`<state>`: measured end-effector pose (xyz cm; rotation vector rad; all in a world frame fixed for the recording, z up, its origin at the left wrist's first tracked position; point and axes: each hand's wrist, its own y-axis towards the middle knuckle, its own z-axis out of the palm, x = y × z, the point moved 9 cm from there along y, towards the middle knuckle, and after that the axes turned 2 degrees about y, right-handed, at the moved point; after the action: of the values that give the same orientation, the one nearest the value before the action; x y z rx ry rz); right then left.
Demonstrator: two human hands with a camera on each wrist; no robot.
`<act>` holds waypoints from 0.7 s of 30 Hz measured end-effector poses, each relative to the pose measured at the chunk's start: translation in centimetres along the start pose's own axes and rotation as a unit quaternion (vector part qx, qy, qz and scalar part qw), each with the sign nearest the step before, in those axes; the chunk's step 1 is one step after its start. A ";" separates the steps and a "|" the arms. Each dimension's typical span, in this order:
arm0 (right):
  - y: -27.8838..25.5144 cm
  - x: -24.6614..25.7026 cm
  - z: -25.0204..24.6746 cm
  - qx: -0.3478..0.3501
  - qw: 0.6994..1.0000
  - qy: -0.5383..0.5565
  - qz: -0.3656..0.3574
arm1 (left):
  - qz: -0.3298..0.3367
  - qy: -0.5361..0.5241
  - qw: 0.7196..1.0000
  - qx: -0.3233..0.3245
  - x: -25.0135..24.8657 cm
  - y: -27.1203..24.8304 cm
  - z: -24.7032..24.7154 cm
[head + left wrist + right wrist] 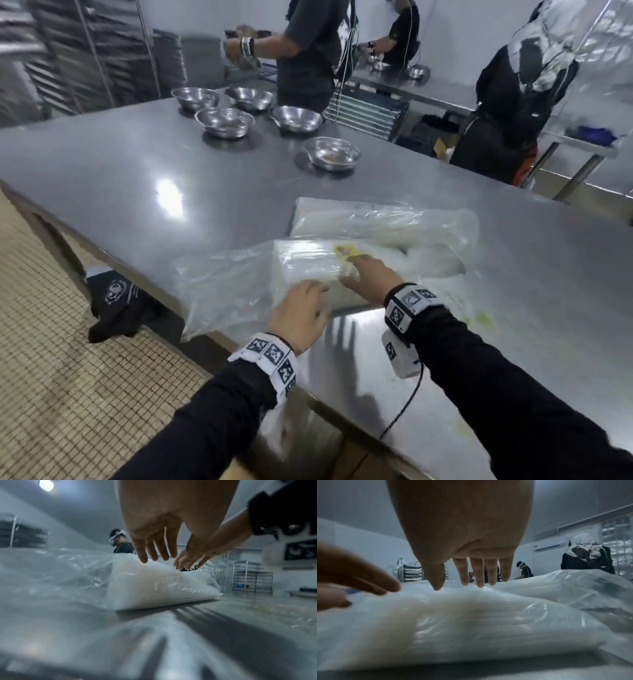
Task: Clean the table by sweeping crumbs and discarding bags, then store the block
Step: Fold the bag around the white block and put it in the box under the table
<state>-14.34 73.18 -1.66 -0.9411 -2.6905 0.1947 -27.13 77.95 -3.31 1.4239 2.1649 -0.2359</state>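
White block (308,270) inside a clear bag (222,291), lying at the near edge of the steel desk (137,178), handy for lifting away. Left hand (298,317) and right hand (368,279) both spread over it, fingers (143,553) straight, gripping nothing yet, probably poised to gather it. Yellow crumbs (479,320) just to the right.

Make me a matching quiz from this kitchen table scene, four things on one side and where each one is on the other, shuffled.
Things:
1. white block wrapped in clear plastic
2. round steel bowls
3. yellow smear
4. loose clear plastic bag

Places:
A. far part of the steel table
B. hanging over the table's near edge
C. under both hands, left hand and right hand
D. on the tabletop right of the right wrist

Pairs: 1-C, 2-A, 3-D, 4-B
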 end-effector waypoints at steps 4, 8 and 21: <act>5.4 -1.0 -0.2 0.035 0.999 0.017 -0.023 | -0.019 0.159 0.986 0.038 0.8 3.1 0.7; 9.0 -1.9 0.2 0.074 0.997 0.010 -0.028 | -0.058 0.250 0.958 0.130 2.7 4.5 3.0; 9.2 -0.1 3.4 0.120 0.992 -0.032 0.010 | -0.049 0.265 0.944 0.189 10.0 5.3 -0.4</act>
<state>-9.87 80.18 -6.89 -0.9019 -2.6379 0.5483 -25.56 88.31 -7.43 1.7456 2.7436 -0.3534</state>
